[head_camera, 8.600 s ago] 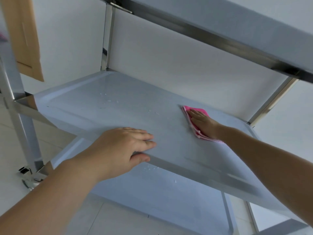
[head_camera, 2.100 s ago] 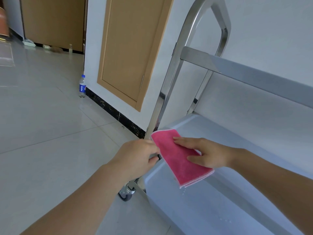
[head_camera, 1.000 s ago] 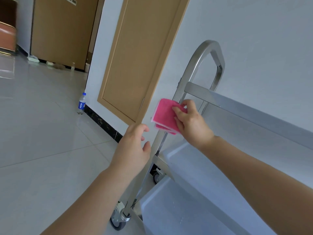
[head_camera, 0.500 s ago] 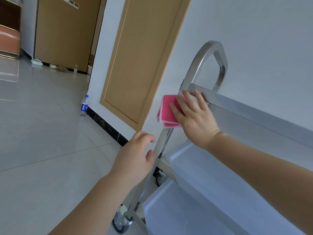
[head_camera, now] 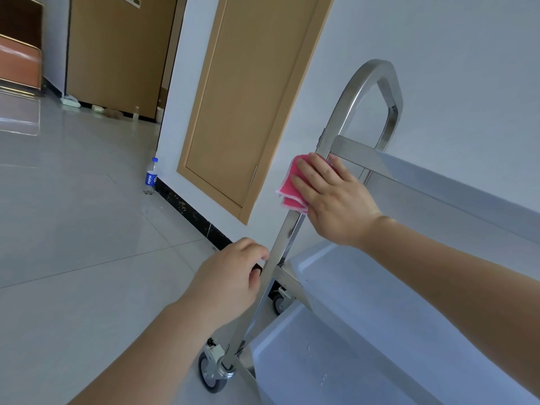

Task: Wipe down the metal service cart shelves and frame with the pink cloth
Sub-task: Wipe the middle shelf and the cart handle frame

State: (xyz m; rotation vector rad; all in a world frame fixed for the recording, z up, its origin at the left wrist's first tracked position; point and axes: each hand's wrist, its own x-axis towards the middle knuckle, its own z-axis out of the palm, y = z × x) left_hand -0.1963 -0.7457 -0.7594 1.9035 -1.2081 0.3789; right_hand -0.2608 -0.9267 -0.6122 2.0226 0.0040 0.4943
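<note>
A pale tiled floor (head_camera: pixel 73 229) runs past a wooden door (head_camera: pixel 248 97) and a white wall. The right hand (head_camera: pixel 333 200) lies flat, fingers (head_camera: pixel 306 171) straight, pressing the folded pink cloth (head_camera: pixel 290 190) against the cart's upright post (head_camera: pixel 287 232) just below the top shelf (head_camera: pixel 438 182). Lower down, the left hand (head_camera: pixel 230 280) curls its fingers around the same post beside the middle shelf (head_camera: pixel 365 302).

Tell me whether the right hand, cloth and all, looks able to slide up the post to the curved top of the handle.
Probably yes. The right hand presses the pink cloth against the upright post just below the top shelf rail. The curved handle above is bare, though the rail's joint interrupts the post.
</note>
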